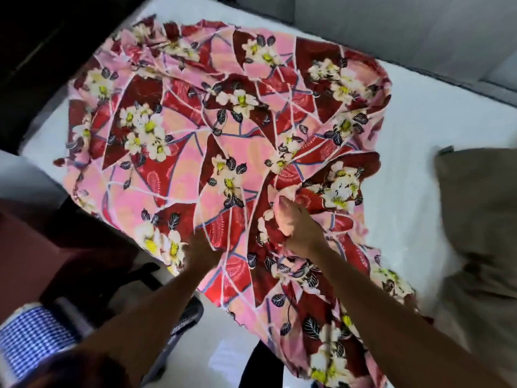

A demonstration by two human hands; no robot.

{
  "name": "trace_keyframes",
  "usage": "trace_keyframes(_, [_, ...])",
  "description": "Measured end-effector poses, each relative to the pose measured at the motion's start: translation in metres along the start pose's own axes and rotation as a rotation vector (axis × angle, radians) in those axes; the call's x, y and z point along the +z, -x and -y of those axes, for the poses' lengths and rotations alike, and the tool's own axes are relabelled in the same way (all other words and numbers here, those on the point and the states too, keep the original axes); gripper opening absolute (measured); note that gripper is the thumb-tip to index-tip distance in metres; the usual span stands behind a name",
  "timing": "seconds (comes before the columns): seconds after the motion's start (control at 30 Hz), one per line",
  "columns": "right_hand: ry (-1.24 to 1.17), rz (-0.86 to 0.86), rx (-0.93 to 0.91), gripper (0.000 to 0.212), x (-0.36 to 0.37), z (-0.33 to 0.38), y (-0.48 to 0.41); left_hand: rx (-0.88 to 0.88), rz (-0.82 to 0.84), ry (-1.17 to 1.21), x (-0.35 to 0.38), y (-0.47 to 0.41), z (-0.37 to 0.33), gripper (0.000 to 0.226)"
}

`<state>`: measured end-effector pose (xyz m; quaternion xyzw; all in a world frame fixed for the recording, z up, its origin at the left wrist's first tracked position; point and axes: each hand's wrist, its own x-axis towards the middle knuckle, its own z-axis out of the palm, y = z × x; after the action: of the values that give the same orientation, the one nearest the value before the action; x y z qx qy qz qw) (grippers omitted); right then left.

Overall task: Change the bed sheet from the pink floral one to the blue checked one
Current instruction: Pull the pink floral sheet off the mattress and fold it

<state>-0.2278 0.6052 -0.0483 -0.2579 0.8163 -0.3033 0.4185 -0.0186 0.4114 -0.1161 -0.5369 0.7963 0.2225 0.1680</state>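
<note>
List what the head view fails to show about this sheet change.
Left hand: head view, its fingers are hidden under the pink floral sheet, so its grip is unclear.
Blue checked fabric: head view, blurred and cut off by the left edge; its extent is unknown.
Pillow: head view, cut off by the right edge.

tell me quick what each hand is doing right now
Left hand: on the pink floral sheet, fingers hidden in the fabric, so grip cannot be told.
Right hand: closed on a bunched fold of the sheet.
</note>
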Motion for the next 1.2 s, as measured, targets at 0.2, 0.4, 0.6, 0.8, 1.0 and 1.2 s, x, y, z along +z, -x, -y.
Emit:
trace_keyframes(0.2, [0.218,-0.012,-0.143,0.139,0.024,-0.014,-0.004,0.179,-0.205,0.059,-0.007,-0.01,-0.042,0.027])
trace_keyframes(0.4, [0.155,-0.096,-0.257,0.143,0.021,0.011,-0.018,0.564,-0.098,0.65,-0.031,0.031,-0.148,0.014])
trace_keyframes(0.6, [-0.035,-0.35,-0.218,0.036,-0.057,0.014,-0.024,0.544,0.147,0.916,-0.054,0.057,-0.204,0.009])
trace_keyframes(0.8, [0.398,-0.39,0.268,0.047,-0.124,-0.072,0.029,0.661,0.096,0.499,-0.031,0.046,-0.151,0.077])
trace_keyframes(1.0, [0.546,0.319,0.312,0.07,-0.13,-0.112,0.087,0.541,0.059,0.18,-0.028,0.01,-0.124,0.102])
trace_keyframes(1.2, [0.477,0.393,0.104,0.045,-0.11,-0.088,0.093,0.395,0.118,-0.122,0.0,-0.022,-0.144,0.122])
